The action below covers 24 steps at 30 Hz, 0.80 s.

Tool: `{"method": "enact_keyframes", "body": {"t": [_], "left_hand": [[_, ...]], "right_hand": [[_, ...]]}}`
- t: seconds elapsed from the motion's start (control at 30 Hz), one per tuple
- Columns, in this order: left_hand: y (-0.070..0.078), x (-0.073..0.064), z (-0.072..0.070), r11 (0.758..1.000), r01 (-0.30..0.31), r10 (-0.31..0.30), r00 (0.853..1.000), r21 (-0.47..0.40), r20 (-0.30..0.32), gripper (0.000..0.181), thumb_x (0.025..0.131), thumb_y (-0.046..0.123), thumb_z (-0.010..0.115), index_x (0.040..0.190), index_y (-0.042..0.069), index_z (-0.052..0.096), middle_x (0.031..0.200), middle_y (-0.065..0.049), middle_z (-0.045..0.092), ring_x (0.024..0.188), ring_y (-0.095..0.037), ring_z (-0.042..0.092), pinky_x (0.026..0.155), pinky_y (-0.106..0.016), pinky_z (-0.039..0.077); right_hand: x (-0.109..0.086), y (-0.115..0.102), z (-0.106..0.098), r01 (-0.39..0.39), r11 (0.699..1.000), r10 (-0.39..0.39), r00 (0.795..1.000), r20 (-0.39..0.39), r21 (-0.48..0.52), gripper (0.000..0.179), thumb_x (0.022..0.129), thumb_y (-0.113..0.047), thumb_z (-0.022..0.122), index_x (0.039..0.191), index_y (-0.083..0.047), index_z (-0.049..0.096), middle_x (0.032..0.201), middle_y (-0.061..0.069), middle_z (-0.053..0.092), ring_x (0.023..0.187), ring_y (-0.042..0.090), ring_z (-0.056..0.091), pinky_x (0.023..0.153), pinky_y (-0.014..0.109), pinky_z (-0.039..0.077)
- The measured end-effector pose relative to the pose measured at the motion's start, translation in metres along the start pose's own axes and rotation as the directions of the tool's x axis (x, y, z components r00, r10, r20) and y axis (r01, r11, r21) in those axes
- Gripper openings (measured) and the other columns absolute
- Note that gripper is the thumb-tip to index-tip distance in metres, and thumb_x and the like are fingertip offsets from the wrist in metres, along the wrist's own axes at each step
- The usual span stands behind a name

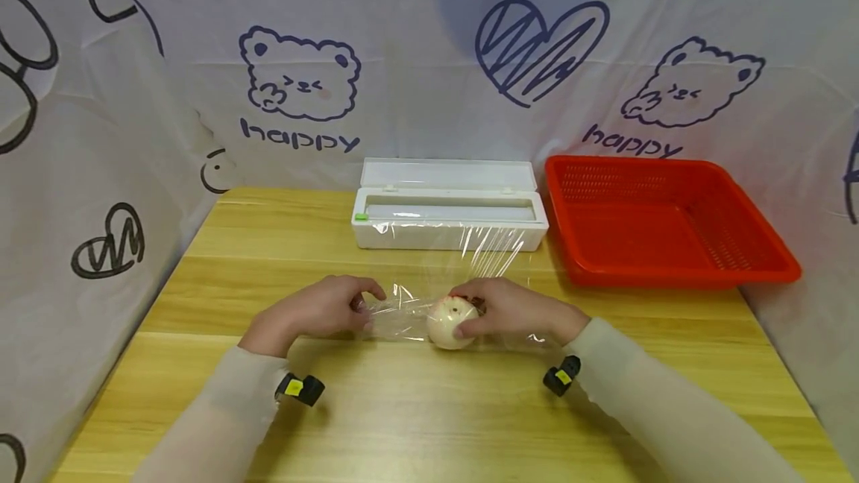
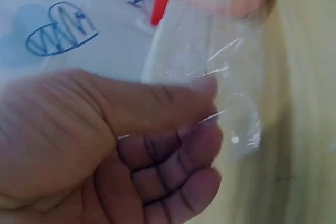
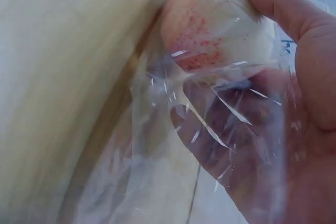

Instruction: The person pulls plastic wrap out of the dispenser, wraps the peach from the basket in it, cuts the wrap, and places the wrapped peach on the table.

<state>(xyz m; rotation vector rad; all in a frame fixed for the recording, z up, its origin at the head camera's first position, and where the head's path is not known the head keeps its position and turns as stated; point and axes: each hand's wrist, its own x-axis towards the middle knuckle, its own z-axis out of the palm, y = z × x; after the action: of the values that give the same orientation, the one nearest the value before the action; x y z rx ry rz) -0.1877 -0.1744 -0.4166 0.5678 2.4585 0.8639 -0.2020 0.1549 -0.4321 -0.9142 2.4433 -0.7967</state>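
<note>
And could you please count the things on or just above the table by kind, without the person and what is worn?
Fruit: 1
Plastic film, one stretch: 1
Box: 1
Basket: 1
Total: 4

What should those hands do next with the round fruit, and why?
Perhaps the left hand should fold its pinched plastic film over the fruit, because the right hand already holds the fruit and loose film spans the gap between them.
</note>
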Motion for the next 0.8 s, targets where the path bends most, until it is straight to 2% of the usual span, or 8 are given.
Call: {"method": "enact_keyframes", "body": {"t": [0.17,0.27,0.33,0.4,0.53,0.57,0.67,0.8], "left_hand": [[0.005,-0.007,-0.014,0.996,0.052,-0.046,0.996,0.071,-0.080,0.043,0.094,0.002,0.070,0.137,0.005,0.064,0.091,-0.004,0.068,0.078,-0.019,0.060,0.072,-0.033,0.051],[0.017,-0.008,-0.014,0.978,0.037,0.001,0.983,0.203,-0.185,0.043,0.093,0.000,0.069,0.136,0.003,0.064,0.099,-0.008,0.072,0.085,-0.023,0.064,0.079,-0.039,0.056],[0.028,-0.006,-0.005,0.956,-0.009,0.090,0.960,0.292,-0.264,0.041,0.093,0.002,0.072,0.133,0.004,0.066,0.108,-0.010,0.073,0.096,-0.026,0.067,0.087,-0.043,0.057],[0.040,-0.002,0.009,0.923,-0.098,0.221,0.927,0.371,-0.304,0.040,0.093,0.008,0.077,0.131,0.006,0.068,0.118,-0.010,0.072,0.110,-0.029,0.066,0.098,-0.046,0.056],[0.057,0.012,0.041,0.830,-0.305,0.460,0.849,0.468,-0.262,0.051,0.088,0.020,0.086,0.135,0.010,0.067,0.128,-0.012,0.068,0.122,-0.032,0.062,0.104,-0.048,0.054],[0.058,0.015,0.048,0.810,-0.330,0.487,0.838,0.484,-0.245,0.058,0.087,0.023,0.088,0.139,0.011,0.065,0.130,-0.012,0.066,0.124,-0.032,0.062,0.105,-0.048,0.054],[0.061,0.027,0.065,0.777,-0.348,0.514,0.832,0.524,-0.208,0.080,0.083,0.030,0.092,0.152,0.015,0.055,0.130,-0.012,0.064,0.121,-0.031,0.063,0.102,-0.051,0.055],[0.061,0.037,0.076,0.795,-0.313,0.464,0.865,0.520,-0.189,0.089,0.083,0.034,0.092,0.158,0.019,0.047,0.129,-0.009,0.065,0.114,-0.026,0.065,0.099,-0.052,0.054]], "right_hand": [[0.004,0.004,-0.004,-0.035,0.998,0.033,0.999,0.034,0.057,0.058,0.090,-0.037,0.083,0.137,-0.007,0.068,0.117,0.001,0.072,0.099,0.015,0.061,0.089,0.031,0.054],[0.006,0.005,-0.006,-0.056,0.996,0.053,0.997,0.049,0.065,0.058,0.091,-0.038,0.082,0.137,-0.008,0.068,0.118,0.001,0.072,0.100,0.016,0.062,0.091,0.032,0.054],[0.007,0.006,-0.007,-0.068,0.996,0.065,0.997,0.053,0.060,0.057,0.090,-0.040,0.082,0.137,-0.009,0.069,0.120,0.000,0.072,0.102,0.016,0.061,0.093,0.033,0.053],[0.009,0.007,-0.008,-0.056,0.998,0.053,0.997,0.052,0.039,0.055,0.090,-0.040,0.082,0.134,-0.010,0.071,0.119,0.001,0.071,0.103,0.016,0.060,0.094,0.034,0.052],[0.012,0.008,-0.010,-0.027,0.999,0.025,0.998,0.055,0.036,0.047,0.090,-0.041,0.082,0.129,-0.015,0.075,0.114,0.000,0.068,0.103,0.016,0.059,0.092,0.035,0.050],[0.012,0.008,-0.011,-0.025,0.999,0.023,0.998,0.060,0.043,0.046,0.090,-0.041,0.082,0.129,-0.016,0.075,0.113,-0.001,0.068,0.103,0.017,0.059,0.093,0.035,0.050],[0.012,0.008,-0.012,-0.049,0.997,0.045,0.997,0.069,0.058,0.047,0.091,-0.043,0.082,0.131,-0.020,0.075,0.114,-0.003,0.068,0.104,0.017,0.059,0.094,0.037,0.050],[0.011,0.008,-0.013,-0.079,0.996,0.076,0.995,0.063,0.035,0.052,0.091,-0.045,0.081,0.135,-0.018,0.072,0.119,-0.002,0.069,0.105,0.018,0.060,0.097,0.040,0.051]]}}
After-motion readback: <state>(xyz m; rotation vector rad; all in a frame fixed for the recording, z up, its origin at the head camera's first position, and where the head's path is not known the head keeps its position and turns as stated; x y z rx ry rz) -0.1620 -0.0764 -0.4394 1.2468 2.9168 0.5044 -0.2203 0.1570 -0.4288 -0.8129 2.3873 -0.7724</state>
